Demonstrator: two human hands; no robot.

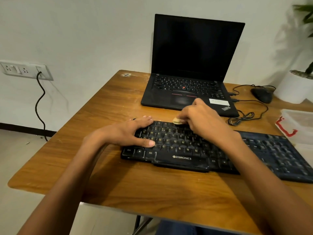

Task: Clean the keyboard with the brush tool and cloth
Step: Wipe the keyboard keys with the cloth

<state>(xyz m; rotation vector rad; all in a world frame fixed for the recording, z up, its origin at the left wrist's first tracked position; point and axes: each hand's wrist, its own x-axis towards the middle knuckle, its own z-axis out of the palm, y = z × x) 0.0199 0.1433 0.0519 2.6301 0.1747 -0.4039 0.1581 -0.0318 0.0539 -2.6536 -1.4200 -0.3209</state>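
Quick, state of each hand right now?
Left hand: open, fingers flat on the black keyboard, left side.
Right hand: closed on a small beige tool at the keyboard's top row.

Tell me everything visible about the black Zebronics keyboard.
The black plastic Zebronics keyboard lies flat on the brown wooden table, dusty, with yellowish key letters. The left hand rests on its left keys; the right hand holds a tan brush tool at its top row. A dark blue keyboard lies beside its right end.
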